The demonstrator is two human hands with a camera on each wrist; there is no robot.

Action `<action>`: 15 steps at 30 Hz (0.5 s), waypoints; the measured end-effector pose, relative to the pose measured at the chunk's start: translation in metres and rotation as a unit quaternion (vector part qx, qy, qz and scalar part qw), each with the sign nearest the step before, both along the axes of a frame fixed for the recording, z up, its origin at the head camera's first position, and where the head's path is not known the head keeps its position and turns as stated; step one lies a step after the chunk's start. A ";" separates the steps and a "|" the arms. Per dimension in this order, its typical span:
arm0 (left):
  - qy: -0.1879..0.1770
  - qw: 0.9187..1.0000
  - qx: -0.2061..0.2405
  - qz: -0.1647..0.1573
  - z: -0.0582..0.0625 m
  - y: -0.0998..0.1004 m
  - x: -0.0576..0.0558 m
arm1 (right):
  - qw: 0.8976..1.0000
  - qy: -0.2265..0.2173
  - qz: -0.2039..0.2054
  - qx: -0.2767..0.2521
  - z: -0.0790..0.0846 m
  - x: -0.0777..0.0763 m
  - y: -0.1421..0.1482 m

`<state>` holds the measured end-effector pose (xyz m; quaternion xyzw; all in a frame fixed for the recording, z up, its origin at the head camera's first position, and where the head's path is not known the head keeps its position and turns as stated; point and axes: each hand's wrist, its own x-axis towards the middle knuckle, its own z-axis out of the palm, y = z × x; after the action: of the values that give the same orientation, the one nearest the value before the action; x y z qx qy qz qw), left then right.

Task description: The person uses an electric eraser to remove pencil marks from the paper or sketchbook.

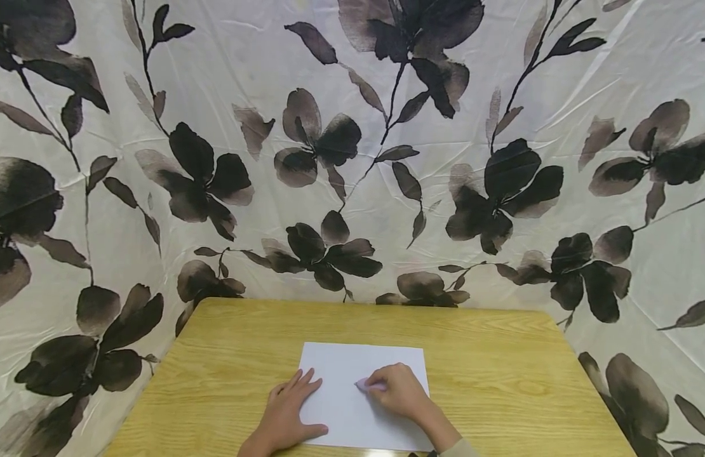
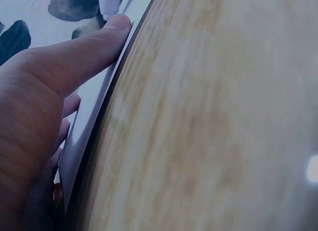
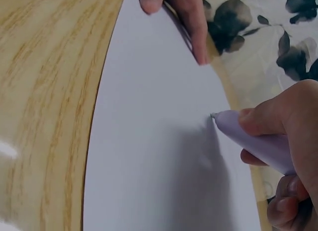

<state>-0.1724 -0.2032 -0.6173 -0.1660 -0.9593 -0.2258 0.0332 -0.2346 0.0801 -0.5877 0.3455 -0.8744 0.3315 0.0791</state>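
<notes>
A white sheet of paper [image 1: 341, 406] lies on the wooden table. Along its left edge my left hand [image 1: 289, 409] rests with fingers spread, its thumb [image 2: 94, 54] pressing near the front edge. My right hand [image 1: 404, 390] holds a thick lavender pen [image 3: 258, 141] with a tapered nose, pinched between thumb and fingers. In the right wrist view the pen's narrow tip is at the paper's surface, and I cannot tell for sure whether it touches. No clear mark shows on the sheet. Part of the pen's body is hidden inside the right hand.
The wood-grain table [image 1: 501, 368] spreads out on both sides of the paper. Behind it and at its sides hangs a pale cloth [image 1: 387, 209] with dark flowers. A small dark object [image 1: 423, 454] shows at the bottom edge near the right wrist.
</notes>
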 end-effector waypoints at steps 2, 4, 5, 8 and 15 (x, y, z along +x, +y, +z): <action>0.000 1.000 0.002 -0.001 0.000 0.000 0.000 | 1.000 0.001 0.002 -0.001 0.000 0.000 -0.001; 0.000 1.000 0.002 0.000 -0.001 -0.001 0.000 | 1.000 0.003 0.004 -0.003 0.000 0.000 -0.001; 0.001 1.000 0.000 -0.001 -0.001 -0.001 0.000 | 1.000 0.002 0.004 -0.003 0.000 0.000 -0.002; 0.000 1.000 0.002 0.001 -0.002 -0.002 0.000 | 1.000 0.003 0.005 -0.004 0.000 -0.001 -0.003; 0.001 1.000 0.002 0.002 -0.004 -0.003 0.000 | 1.000 0.005 0.005 -0.002 -0.002 -0.002 -0.005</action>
<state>-0.1725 -0.2062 -0.6216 -0.1643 -0.9592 -0.2273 0.0348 -0.2367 0.0752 -0.5897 0.3514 -0.8716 0.3319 0.0821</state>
